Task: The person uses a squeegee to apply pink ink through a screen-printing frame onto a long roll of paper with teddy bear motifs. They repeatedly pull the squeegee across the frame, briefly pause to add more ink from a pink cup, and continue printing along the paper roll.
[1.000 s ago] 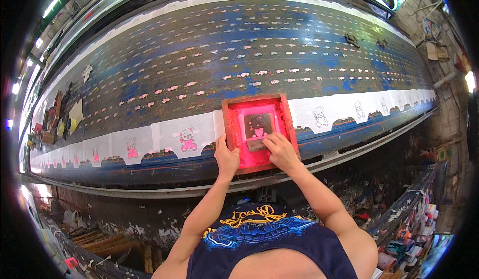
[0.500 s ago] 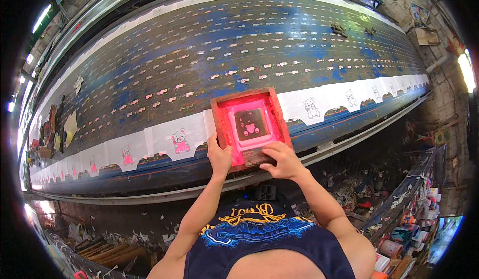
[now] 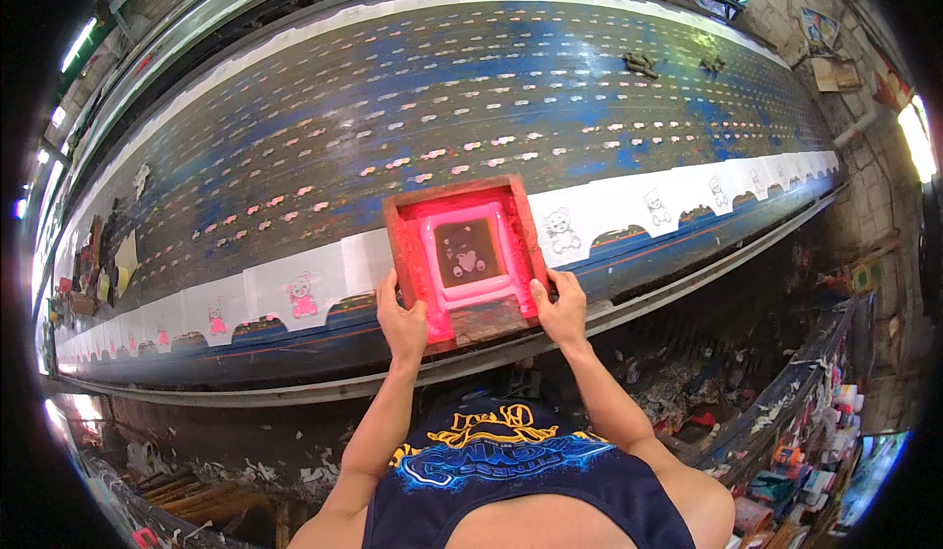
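Holding the frame (image 3: 404, 249) | left hand (image 3: 403, 327): fingers curled snug on its left edge | right hand (image 3: 563, 311): same deal, right edge | so it's right between my fingers, pink ink (image 3: 477, 292) inside | bear sheets (image 3: 564, 230) out past both hands

Single view, head-worn: left one of a side-by-side fisheye pair, looking down and forward from above the wearer's chest. Dark navy sleeveless top with yellow and blue print (image 3: 511, 466) fills the bottom centre, very near the lens; bare forearms (image 3: 381, 407) enter from below. Pink-stained square wooden framed screen (image 3: 470, 240) sits near mid-picture, seen from above. Long dark, blue-stained worktop (image 3: 550, 107) crosses almost the full width, bowed by the lens, far edge well off near the top. Black surround rounds off the corners.
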### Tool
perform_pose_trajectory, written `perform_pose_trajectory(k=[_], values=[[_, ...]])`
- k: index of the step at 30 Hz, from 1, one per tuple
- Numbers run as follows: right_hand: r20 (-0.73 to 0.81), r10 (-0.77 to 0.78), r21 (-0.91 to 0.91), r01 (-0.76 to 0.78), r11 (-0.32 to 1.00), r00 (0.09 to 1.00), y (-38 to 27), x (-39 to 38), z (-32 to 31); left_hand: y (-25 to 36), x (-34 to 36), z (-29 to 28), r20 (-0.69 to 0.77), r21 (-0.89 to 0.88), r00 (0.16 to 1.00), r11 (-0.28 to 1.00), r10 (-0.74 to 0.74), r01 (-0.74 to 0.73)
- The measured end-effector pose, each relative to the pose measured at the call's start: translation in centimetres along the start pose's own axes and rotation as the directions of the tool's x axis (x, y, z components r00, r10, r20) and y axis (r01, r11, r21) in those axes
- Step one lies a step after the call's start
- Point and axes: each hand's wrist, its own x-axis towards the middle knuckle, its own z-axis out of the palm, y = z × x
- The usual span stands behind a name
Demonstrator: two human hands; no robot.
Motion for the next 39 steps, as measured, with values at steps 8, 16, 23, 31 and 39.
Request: perform_pose_trajectory(k=[8,16,23,31,39], values=[[0.032,0.03,-0.024,-0.029,0.999,0.999,8.7,6.2,-9.5,3.1,-2.5,13.9,0.032,-0.113,0.997,0.991,-0.069,0.072],[0.092,0.008,-0.013,-0.007,1.0,0.996,13.6,7.2,-11.8,2.6,-3.8,17.9,0.048,0.024,0.995,0.996,-0.09,0.088],[0.172,0.064,0.042,-0.072,0.996,0.983,14.2,7.3,-12.4,2.1,-3.9,18.1,0.057,0.087,0.992,0.99,-0.114,0.108],[0.476,-0.535,0.161,0.529,0.833,0.698,8.8,5.6,-14.5,4.1,-3.9,18.2,0.054,0.21,0.994,0.974,-0.097,0.083],[0.452,-0.576,0.018,0.638,0.77,0.681,9.6,6.3,-10.6,4.5,-3.8,18.1,0.075,0.219,0.989,0.969,-0.129,0.11]])
